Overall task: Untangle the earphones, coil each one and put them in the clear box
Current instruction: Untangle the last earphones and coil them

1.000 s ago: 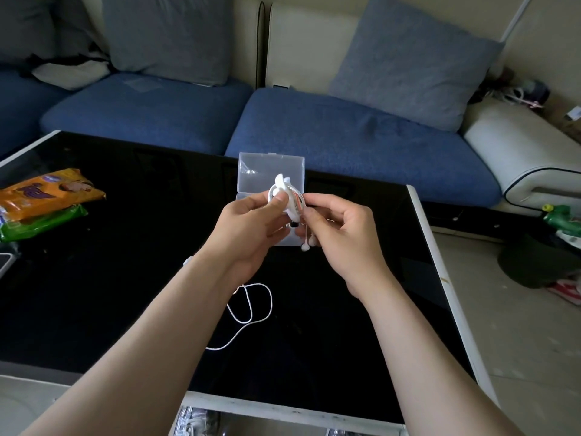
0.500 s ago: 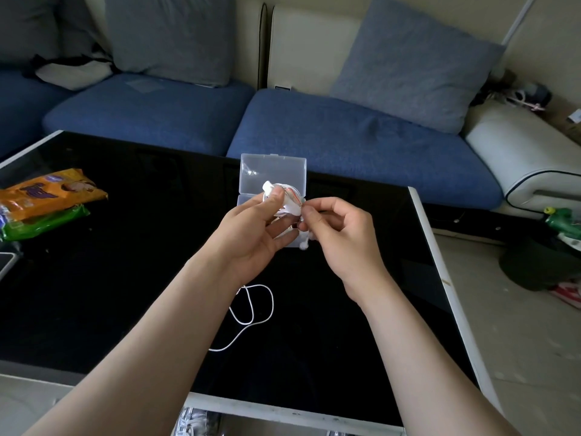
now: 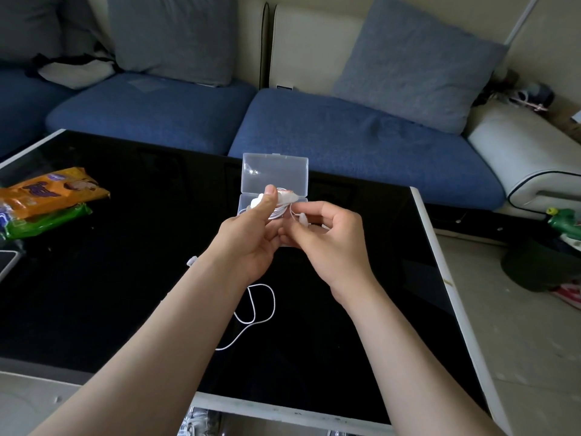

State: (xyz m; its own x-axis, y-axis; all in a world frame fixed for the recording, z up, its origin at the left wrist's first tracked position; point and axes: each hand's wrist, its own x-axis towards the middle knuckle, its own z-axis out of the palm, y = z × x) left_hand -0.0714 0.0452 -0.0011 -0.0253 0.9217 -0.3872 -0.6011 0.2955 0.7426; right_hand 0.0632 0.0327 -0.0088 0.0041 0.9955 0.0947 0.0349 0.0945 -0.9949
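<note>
Black glass table (image 3: 94, 278), blue sofa (image 3: 345, 130) behind, and all the action is at the fingertips. The left hand (image 3: 251, 237) has its thumb clamped down on a small white coil (image 3: 281, 206), pinning the loops against the curled fingers beneath so they can't spring apart. Just beside it, the right hand (image 3: 330, 247) pinches the earbud (image 3: 303, 219) at the loose end, fingers drawn tight together. That looks like the last bit of cable about to be wound or tucked in. Both hands work right over the box (image 3: 273, 171), which sits open on the table with its lid tipped up toward the sofa, so the finished coil has only a short drop. Whether anything already lies inside is hard to tell. Nearer the person, by the left wrist, a second earphone (image 3: 262, 305) sprawls in slack loops on the glass, uncoiled, so this job looks about half done. Far left, snack packs (image 3: 47, 196) lie well apart from it all.
</note>
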